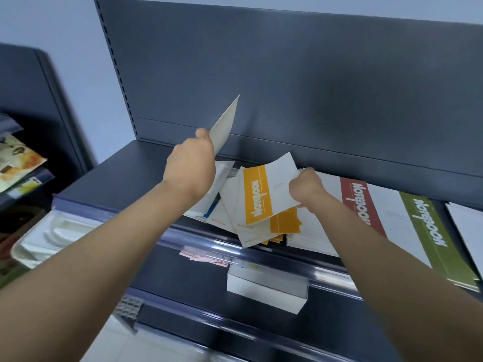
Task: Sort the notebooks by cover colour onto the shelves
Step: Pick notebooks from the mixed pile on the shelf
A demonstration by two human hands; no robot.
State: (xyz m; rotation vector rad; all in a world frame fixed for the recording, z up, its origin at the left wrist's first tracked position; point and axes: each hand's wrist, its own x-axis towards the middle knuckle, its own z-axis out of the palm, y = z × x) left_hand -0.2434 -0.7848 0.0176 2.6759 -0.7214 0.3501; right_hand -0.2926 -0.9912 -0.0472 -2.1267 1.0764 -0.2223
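one cream notebook [224,126] gripped in left hand [190,168], yellow-banded notebook [257,197] gripped in right hand [305,186].

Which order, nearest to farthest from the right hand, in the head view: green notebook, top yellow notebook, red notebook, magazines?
1. The top yellow notebook, in the grip of the right hand.
2. The red notebook, just right of it.
3. The green notebook, further right.
4. The magazines, far-left rack.
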